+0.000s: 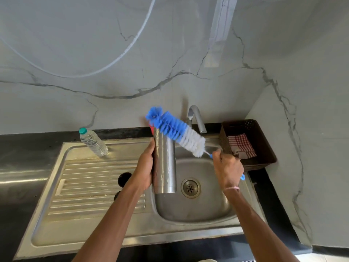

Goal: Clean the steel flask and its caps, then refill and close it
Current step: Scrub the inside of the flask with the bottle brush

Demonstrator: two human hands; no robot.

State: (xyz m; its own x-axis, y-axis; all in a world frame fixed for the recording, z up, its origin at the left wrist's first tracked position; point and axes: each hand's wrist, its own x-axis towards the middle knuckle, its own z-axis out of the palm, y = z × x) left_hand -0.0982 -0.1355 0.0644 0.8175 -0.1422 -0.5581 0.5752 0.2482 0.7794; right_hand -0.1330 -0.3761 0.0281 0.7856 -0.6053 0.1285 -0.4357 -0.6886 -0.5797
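A: Flask where?
B: Steel flask [165, 163] is upright over the sink [207, 211]. Left hand [145, 167] fingers are wrapped round its side.
A: Right hand?
B: Right hand [227, 167] fingers are clenched on the bottle brush [177, 130] handle. Bristle head slants across the flask's mouth, outside it — tap [196, 118] just behind.
A: Nearby?
B: Water bottle [93, 141] on the drainboard, far left. Two black caps [123, 178] partly hidden by the left forearm. Basket [268, 146] w/ checked cloth [241, 145] on the counter [22, 146], right.

Two dark round things [123, 179] on the drainboard [90, 178], half behind the left forearm [113, 214]; kind unclear. Red item [151, 128] behind the flask [166, 163] top, mostly hidden. Brush [175, 129] handle buried in the right hand [227, 167]. Pale object [206, 260] at bottom edge, cut off.
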